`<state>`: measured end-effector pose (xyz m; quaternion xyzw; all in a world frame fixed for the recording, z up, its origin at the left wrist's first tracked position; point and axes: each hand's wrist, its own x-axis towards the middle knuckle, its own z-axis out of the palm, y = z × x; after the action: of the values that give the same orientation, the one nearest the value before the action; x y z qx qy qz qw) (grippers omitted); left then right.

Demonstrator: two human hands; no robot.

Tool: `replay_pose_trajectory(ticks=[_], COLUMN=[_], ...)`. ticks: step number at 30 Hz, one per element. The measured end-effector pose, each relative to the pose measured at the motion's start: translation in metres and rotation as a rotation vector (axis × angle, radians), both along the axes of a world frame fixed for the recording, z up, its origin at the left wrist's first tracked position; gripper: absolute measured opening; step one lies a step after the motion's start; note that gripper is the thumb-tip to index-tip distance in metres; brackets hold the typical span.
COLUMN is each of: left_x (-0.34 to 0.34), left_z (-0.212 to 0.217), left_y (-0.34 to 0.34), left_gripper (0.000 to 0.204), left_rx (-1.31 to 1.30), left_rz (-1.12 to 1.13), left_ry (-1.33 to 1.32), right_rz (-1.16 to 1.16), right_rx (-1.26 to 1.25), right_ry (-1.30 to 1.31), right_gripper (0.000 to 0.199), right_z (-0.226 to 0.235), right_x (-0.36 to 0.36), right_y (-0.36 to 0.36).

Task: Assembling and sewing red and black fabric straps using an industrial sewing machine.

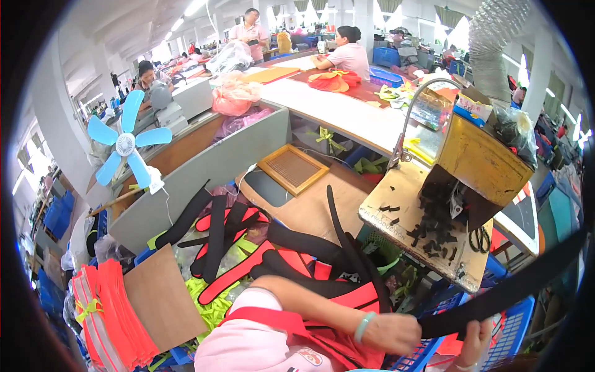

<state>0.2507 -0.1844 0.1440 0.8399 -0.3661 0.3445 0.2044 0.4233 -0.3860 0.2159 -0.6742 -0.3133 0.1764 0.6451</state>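
A long black fabric strip [508, 294] stretches from my left hand up toward the right rim of the view. My left hand [392, 335], with a pale green bangle at the wrist, is closed around the strip's near end. Lower and further right, my right hand [475, 344] has its fingers closed at the strip's lower edge. Across my lap lie red-orange and black pieces [347, 338]. More black strips, some with red-orange faces [232, 276], are heaped ahead of my left arm.
Blue plastic baskets [511, 328] stand beneath my hands. A worn board [396, 217] bears black scraps and scissors [480, 240]. Stacked red-orange strips [118, 316] lie left beside a brown board [162, 297]. A blue fan [125, 144] stands by a grey partition. Other people work farther off.
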Motion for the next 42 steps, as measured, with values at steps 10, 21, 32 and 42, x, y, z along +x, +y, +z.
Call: replay_pose_trajectory(ticks=[10,21,32,42], left_x=[0.008,-0.004,-0.087,0.02], left_z=[-0.077,-0.051,-0.029,0.135], left_y=[0.012,0.005,0.063,0.119], left_gripper=[0.021,0.034,0.03,0.02], left_rx=[-0.309,0.04,-0.094,-0.103], left_rz=[0.226,0.252,0.36,0.563], left_ry=[0.421,0.821,0.765,0.41], right_rz=[-0.052,0.117,0.569,0.14], right_rx=[-0.175,-0.223,-0.314,-0.038], right_ry=[0.012,-0.77,-0.491,-0.818], right_gripper=[0.041,0.019,0.018,0.014], right_z=[-0.122,-0.049,-0.085,0.029], right_x=[0.038,-0.061,-0.1,0.001], right_y=[-0.095,0.028,0.071,0.131])
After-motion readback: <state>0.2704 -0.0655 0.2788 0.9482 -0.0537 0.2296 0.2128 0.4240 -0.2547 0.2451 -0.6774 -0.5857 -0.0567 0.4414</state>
